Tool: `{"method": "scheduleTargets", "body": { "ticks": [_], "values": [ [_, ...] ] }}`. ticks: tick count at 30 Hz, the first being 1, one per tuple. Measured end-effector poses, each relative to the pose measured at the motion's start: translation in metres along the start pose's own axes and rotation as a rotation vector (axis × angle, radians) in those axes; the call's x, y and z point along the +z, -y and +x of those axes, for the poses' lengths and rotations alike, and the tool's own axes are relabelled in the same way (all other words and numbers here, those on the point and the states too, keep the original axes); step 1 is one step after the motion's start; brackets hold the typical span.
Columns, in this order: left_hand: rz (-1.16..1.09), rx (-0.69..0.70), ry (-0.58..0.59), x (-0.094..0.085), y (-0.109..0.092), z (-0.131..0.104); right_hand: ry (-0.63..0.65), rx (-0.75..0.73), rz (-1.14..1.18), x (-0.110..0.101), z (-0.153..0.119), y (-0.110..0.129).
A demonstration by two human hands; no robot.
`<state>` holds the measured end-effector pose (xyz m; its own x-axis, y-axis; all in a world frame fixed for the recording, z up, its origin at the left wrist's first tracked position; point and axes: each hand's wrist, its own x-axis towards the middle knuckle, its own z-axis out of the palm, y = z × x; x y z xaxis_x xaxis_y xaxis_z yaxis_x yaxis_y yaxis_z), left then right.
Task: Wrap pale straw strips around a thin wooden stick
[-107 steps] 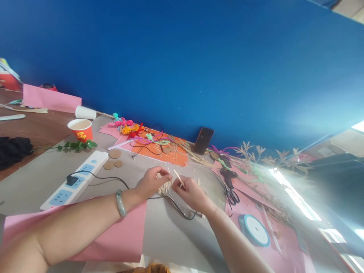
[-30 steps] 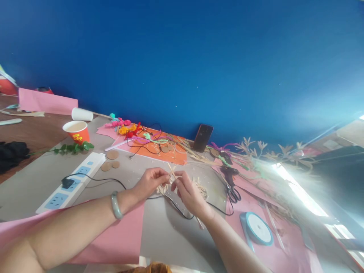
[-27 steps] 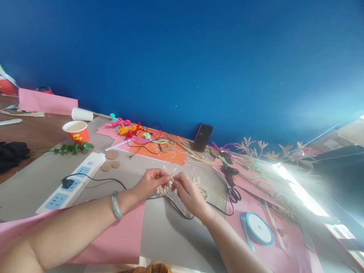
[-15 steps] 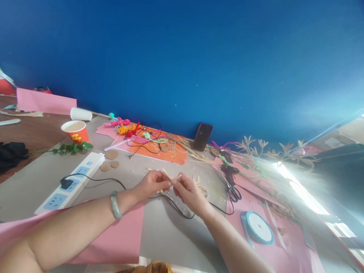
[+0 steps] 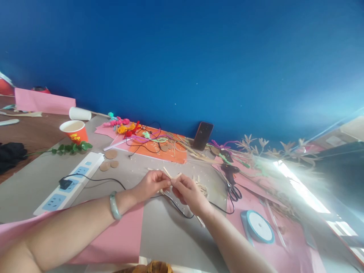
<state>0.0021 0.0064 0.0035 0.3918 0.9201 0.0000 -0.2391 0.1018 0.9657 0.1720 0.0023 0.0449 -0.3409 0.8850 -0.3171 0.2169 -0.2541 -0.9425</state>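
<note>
Over the grey mat, my left hand and my right hand meet with their fingertips pinched together. Between them are pale thin strips, which look like wood; two ends stick up above the fingers in a V. Where the strips cross is hidden by my fingertips. Another pale end shows under my right wrist; whether it belongs to the held strips I cannot tell. Behind my right hand lies a small pile of pale strips and rings. A black cable runs beneath both hands.
A white power strip with a black plug lies left, near round wooden discs and a filled red paper cup. A phone leans on the blue wall. Black-handled scissors and a ribbon roll lie right.
A pale strip end now shows below my right wrist, and the strip ends above my fingers stand slightly higher. Both hands stay pinched together in nearly the same place.
</note>
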Motion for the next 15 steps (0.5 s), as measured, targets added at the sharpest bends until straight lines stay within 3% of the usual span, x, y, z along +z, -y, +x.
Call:
{"method": "scheduleTargets", "body": {
  "ticks": [6, 15],
  "values": [
    [0.022, 0.024, 0.021, -0.002, -0.004, 0.0, 0.172, 0.17, 0.301, -0.004, -0.002, 0.009],
    [0.049, 0.012, -0.011, -0.005, -0.007, 0.0, 0.156, 0.165, 0.446, -0.018, -0.007, 0.017]
  ]
}}
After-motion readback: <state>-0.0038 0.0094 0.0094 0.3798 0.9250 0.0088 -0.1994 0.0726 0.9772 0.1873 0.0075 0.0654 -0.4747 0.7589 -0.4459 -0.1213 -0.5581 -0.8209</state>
